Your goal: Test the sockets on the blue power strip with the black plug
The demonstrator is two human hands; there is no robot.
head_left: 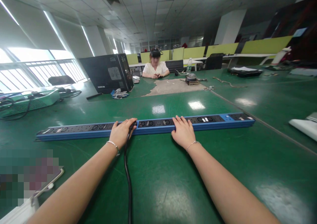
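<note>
A long blue power strip (153,130) with black sockets lies across the green table in front of me. Near its middle, my left hand (121,131) is closed around the black plug (133,125) of a power cord, at one of the sockets. I cannot tell how deep the plug sits. The black cord (127,171) runs from it down toward the table's near side. My right hand (183,131) lies on the strip to the right of the middle, fingers stretched over its top and thumb at the near side.
A black computer case (106,72) stands at the back left, with gloves (119,93) beside it. A green basket of cables (32,101) is at far left. Across the table (158,161) sits a person (155,67). A white object (304,125) lies at the right edge.
</note>
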